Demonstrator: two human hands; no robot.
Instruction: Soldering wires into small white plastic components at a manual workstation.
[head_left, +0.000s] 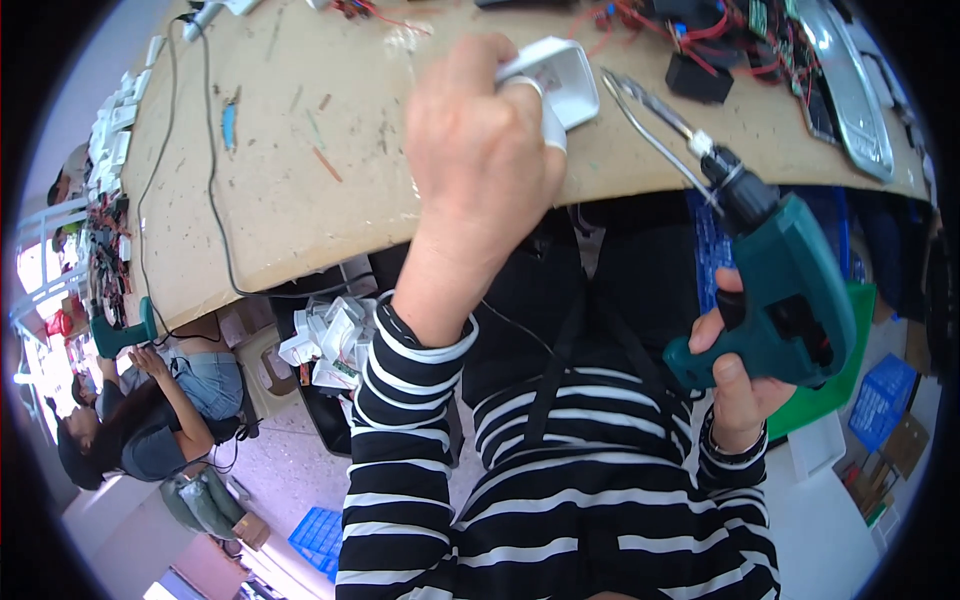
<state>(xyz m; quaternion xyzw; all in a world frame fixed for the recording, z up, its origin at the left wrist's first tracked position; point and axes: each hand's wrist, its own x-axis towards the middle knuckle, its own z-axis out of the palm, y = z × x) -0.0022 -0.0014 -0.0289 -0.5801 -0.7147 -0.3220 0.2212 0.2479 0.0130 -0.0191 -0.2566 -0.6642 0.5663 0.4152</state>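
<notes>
White casing (574, 88): left hand (485, 150), apparently gripping it, hides part; right hand (745, 400) clasps green drill (790, 265); red wires (690, 38) lie beyond.

My left hand (490, 150): raised ahead of me, knuckles up, curled tight, slightly blurred.
My left forearm (410, 400): stretched forward, bare near the wrist.
My right hand (740, 385): lower, out to my right, bent into a grip.
My right forearm (735, 485): tucked close in.

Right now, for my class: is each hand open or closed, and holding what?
Left hand: closed, holding the white plastic housing.
Right hand: closed, holding the green pistol-shaped tool.
</notes>
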